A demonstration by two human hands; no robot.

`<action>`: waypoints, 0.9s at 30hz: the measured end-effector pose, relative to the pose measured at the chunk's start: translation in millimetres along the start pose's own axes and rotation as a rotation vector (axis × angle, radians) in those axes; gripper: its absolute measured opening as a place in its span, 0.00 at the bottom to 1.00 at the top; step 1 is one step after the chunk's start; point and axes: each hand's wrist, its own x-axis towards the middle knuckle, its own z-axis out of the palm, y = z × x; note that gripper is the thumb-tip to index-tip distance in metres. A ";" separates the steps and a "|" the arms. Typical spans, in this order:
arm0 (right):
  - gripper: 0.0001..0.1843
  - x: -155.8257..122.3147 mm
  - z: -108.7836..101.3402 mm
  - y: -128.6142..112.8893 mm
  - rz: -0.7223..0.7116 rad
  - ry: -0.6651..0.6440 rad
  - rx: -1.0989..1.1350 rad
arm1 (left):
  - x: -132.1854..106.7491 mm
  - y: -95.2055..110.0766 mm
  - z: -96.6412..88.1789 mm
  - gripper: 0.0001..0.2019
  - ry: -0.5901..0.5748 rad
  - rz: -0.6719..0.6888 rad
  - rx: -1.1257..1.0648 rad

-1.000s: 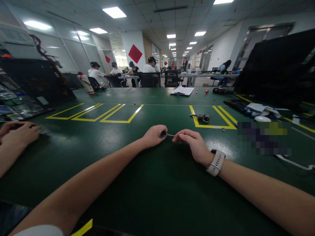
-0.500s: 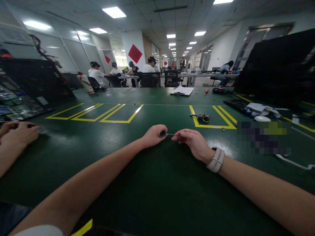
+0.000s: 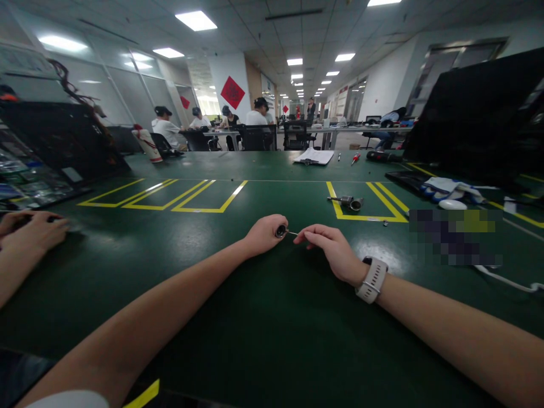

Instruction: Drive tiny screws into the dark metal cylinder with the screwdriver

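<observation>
My left hand (image 3: pixel 267 233) is closed around a round metal part (image 3: pixel 280 231), whose dark hollow end faces the camera. Most of that part is hidden in the fist. From its side a thin metal rod (image 3: pixel 291 232) runs across to the fingertips of my right hand (image 3: pixel 325 245). Those fingers are bent and pinched on the rod's outer end, which they cover. Farther back, inside a yellow tape outline, lie a metal piece with a shaft (image 3: pixel 345 200) and a cup-shaped metal piece (image 3: pixel 356 204).
Another person's hands (image 3: pixel 32 232) hold something dark at the left. A tiny metal piece (image 3: pixel 385 223) lies right of the tape corner. Farther off are a clipboard with papers (image 3: pixel 314 156), a red screwdriver (image 3: pixel 356 159), gloves (image 3: pixel 450 188) and a white mouse (image 3: pixel 453 204).
My right fingers have shifted slightly left and curled more, and the rod tilts a little more downward to the right. My left hand stays almost still.
</observation>
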 end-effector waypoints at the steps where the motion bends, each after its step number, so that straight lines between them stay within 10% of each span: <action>1: 0.09 0.9 -0.6 0.5 0.028 0.006 0.051 | 0.0 -0.2 -0.1 0.02 -0.003 0.009 -0.004; 9: 0.07 5.5 -4.6 -0.9 0.189 0.014 0.297 | -0.6 -3.8 1.5 0.04 0.005 0.098 -0.145; 27: 0.07 4.8 -3.2 5.3 0.066 0.189 0.249 | 0.3 -6.2 2.9 0.03 0.022 -0.037 0.016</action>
